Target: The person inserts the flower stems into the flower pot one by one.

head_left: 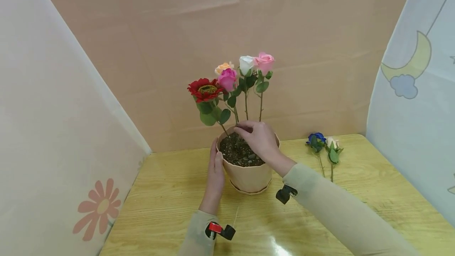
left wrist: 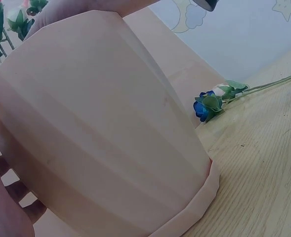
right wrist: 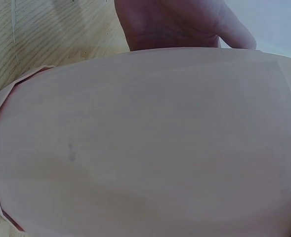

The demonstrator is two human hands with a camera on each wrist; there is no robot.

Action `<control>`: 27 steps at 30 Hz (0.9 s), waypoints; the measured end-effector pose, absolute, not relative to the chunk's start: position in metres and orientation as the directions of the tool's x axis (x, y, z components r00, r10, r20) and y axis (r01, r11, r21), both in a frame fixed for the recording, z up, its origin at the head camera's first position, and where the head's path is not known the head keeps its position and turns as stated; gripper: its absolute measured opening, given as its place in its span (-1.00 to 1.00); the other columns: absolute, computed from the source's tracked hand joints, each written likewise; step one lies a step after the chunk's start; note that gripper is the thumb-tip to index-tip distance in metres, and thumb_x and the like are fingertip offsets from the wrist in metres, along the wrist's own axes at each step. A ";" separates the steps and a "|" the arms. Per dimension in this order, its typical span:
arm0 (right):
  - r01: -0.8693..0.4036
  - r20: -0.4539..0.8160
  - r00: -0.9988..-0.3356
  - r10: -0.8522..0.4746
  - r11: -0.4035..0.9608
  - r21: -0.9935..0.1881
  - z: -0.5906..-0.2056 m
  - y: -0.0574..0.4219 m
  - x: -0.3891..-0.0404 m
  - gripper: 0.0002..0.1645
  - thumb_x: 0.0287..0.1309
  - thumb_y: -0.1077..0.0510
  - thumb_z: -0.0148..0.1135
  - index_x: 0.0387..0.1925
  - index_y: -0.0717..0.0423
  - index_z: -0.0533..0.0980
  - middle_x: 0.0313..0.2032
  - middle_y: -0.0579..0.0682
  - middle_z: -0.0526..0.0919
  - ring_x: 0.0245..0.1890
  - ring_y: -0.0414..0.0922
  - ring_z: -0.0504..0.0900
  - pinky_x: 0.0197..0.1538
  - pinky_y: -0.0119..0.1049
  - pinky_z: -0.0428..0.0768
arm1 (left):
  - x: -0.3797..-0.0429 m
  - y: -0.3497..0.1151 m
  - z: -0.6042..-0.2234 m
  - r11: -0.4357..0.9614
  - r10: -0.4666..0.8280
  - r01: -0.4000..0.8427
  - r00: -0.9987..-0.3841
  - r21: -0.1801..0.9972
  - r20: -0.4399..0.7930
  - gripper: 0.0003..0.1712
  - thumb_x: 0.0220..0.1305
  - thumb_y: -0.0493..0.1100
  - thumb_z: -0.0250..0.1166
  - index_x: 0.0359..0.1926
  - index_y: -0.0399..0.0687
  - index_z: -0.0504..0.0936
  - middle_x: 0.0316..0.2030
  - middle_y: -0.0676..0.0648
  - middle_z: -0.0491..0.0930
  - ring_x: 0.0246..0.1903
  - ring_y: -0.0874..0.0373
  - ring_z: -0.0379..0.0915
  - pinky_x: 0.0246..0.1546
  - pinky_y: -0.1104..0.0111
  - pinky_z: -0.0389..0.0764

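A pale pink flowerpot filled with dark soil stands on a matching saucer. My left hand rests along its left side, fingers fairly straight against the wall and thumb near the rim. Over the soil, my right hand pinches a stem low down, seemingly that of the magenta rose; its fingertips partly hide the stem. Around it stand a red daisy-like flower, a peach rose, a white rose and a pink rose. The right wrist view shows mostly pot wall.
A blue rose and a cream rose lie on the wooden table right of the pot. A brown cloth backdrop hangs behind, with patterned white cloths on both sides.
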State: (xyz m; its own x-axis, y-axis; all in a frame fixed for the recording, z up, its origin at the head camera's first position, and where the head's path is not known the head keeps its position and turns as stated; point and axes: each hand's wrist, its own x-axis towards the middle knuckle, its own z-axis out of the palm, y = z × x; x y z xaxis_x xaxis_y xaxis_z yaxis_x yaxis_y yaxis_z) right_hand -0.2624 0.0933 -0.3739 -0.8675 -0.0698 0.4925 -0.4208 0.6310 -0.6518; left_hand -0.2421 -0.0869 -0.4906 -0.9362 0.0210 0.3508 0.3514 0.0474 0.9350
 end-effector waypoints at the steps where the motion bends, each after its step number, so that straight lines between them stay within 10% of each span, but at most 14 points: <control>1: -0.412 0.488 -0.871 -0.061 0.632 -0.656 -0.373 0.093 -0.262 -0.67 0.50 -0.11 0.46 0.08 -0.02 0.85 -0.10 -0.07 0.89 -0.24 -0.14 0.83 -0.15 -0.03 0.78 | -0.242 -0.087 -0.491 0.048 0.020 0.352 -0.936 0.935 0.351 -0.34 0.86 0.06 -0.24 0.81 0.18 0.00 0.77 -0.04 -0.04 0.73 -0.15 -0.17 0.63 -0.26 -0.02; 27: -0.372 0.455 -0.890 0.014 0.555 -0.744 -0.363 0.128 -0.246 -0.56 0.45 -0.13 0.50 0.19 0.01 0.79 -0.01 -0.08 0.86 -0.16 -0.10 0.82 -0.13 -0.06 0.74 | -0.241 -0.086 -0.492 0.056 0.018 0.348 -0.937 0.936 0.348 -0.34 0.86 0.05 -0.24 0.81 0.18 0.00 0.77 -0.04 -0.04 0.73 -0.17 -0.18 0.64 -0.27 -0.05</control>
